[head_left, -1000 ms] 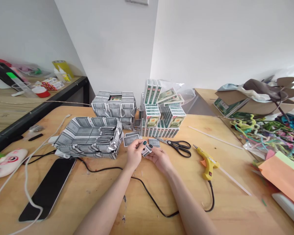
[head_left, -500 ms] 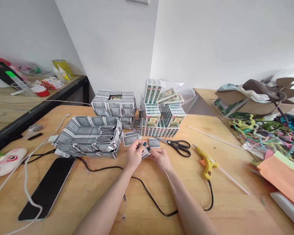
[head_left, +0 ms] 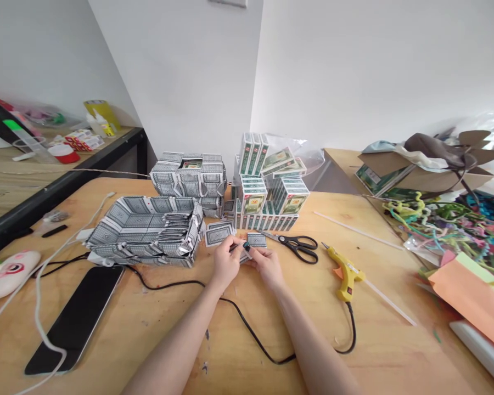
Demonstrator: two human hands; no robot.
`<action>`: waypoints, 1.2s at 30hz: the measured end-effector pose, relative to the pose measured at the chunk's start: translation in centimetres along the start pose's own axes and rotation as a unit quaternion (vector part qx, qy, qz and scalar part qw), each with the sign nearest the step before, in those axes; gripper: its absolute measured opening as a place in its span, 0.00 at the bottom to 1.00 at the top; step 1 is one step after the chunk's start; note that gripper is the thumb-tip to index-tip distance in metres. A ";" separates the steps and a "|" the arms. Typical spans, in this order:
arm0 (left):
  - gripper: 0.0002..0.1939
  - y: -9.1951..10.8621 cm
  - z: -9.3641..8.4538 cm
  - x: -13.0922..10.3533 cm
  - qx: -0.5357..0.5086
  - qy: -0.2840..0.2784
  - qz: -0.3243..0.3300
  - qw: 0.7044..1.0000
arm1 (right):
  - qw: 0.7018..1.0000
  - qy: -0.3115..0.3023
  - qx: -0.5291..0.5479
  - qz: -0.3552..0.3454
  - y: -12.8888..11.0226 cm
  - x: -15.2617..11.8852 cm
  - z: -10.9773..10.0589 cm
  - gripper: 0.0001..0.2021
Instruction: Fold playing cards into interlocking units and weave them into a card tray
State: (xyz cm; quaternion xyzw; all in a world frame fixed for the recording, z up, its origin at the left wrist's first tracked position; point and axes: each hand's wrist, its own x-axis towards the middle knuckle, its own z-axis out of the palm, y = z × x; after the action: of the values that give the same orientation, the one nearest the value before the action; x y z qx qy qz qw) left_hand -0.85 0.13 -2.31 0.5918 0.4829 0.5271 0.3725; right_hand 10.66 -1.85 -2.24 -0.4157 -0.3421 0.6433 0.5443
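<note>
Between my two hands is a small playing card (head_left: pixel 244 255), mostly covered by the fingers. My left hand (head_left: pixel 227 260) pinches its left side, and my right hand (head_left: pixel 267 263) grips its right side, with the fingertips of both close together. Just behind my right hand lies a small stack of patterned cards (head_left: pixel 256 240). Loose cards (head_left: pixel 219 233) lie behind my left hand. To the left stands an open tray made of folded cards (head_left: pixel 142 222), with folded pieces (head_left: pixel 177 226) inside its right end.
Black scissors (head_left: pixel 300 245) and a yellow glue gun (head_left: pixel 346 273) lie to the right. Card boxes (head_left: pixel 253 200) are stacked behind. A second folded-card structure (head_left: pixel 189 178) stands back left. A phone (head_left: pixel 76 318) lies front left, and a black cable (head_left: pixel 247 318) crosses the table under my forearms.
The card between my hands has tilted and shows less of its face. My fingertips have drawn closer together over it. The whole view has shifted slightly.
</note>
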 end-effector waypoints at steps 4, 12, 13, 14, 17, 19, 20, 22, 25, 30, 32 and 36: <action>0.05 -0.3 0.0 0.1 -0.030 -0.005 -0.032 0.999 | 1.000 0.014 -0.015 0.001 0.2 0.0 0.0 0.11; 0.06 -0.1 0.2 0.1 -0.042 0.008 -0.049 0.998 | 0.994 0.056 -0.091 -0.023 0.7 0.0 0.0 0.11; 0.06 -0.2 0.3 0.1 -0.053 0.010 -0.055 0.997 | 0.994 0.054 -0.090 -0.021 0.7 0.0 0.1 0.10; 0.06 -0.2 0.3 0.1 -0.065 0.014 -0.062 0.996 | 0.995 0.047 -0.085 -0.017 0.6 0.0 0.1 0.10; 0.07 -0.6 0.6 0.2 -0.107 0.024 -0.088 0.990 | 0.999 0.020 -0.047 -0.002 0.2 -0.1 0.4 0.09; 0.07 -0.8 0.7 0.3 -0.133 0.030 -0.107 0.985 | 1.000 0.004 -0.021 0.007 0.0 -0.2 0.5 0.10; 0.07 -0.9 0.7 0.3 -0.143 0.032 -0.115 0.982 | 1.000 -0.002 -0.013 0.010 -0.1 -0.3 0.6 0.10; 0.07 -1.0 0.8 0.3 -0.159 0.036 -0.128 0.978 | 1.000 -0.013 -0.004 0.014 -0.2 -0.3 0.5 0.10; 0.07 -0.9 0.7 0.3 -0.180 0.049 -0.144 0.972 | 0.999 -0.030 0.000 0.019 -0.2 -0.4 0.4 0.11; 0.10 -0.4 0.6 0.5 -0.215 0.060 -0.172 0.959 | 0.998 -0.065 -0.001 0.017 -0.3 -0.4 0.5 0.12; 0.10 -0.3 0.6 0.6 -0.217 0.058 -0.169 0.960 | 0.998 -0.061 0.002 0.008 -0.2 -0.4 0.5 0.12; 0.11 -0.2 0.6 0.9 -0.197 0.074 -0.132 0.969 | 0.999 -0.017 -0.030 -0.028 0.2 -0.2 0.3 0.11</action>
State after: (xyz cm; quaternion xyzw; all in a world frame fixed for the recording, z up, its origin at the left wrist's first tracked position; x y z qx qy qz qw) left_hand -0.33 1.04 -2.38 0.3976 0.4694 0.6001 0.5112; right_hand 10.34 -2.03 -2.25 -0.4114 -0.3818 0.6240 0.5437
